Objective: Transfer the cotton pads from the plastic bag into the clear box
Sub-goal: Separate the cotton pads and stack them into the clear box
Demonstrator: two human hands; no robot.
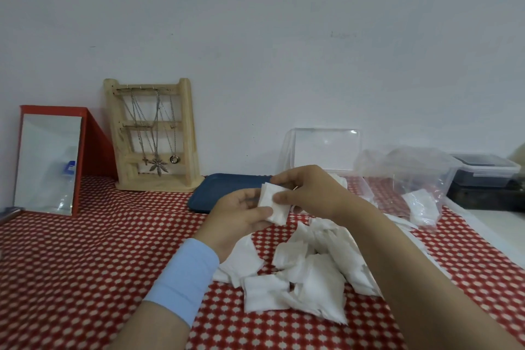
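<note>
A small stack of white cotton pads (272,203) is pinched between my left hand (238,217) and my right hand (305,193), held above the table. Several loose cotton pads (306,273) lie in a heap on the red patterned cloth just below my hands. The clear box (324,150) stands behind my right hand with its lid up against the wall. To its right slumps the clear plastic bag (406,176), with a few pads (420,204) still inside its lower part.
A dark blue tray (216,190) lies behind my left hand. A wooden jewellery stand (154,133) with necklaces and a red-framed mirror (48,162) stand at the back left. A lidded plastic container (483,169) sits on a dark box at the far right, past the table's right edge.
</note>
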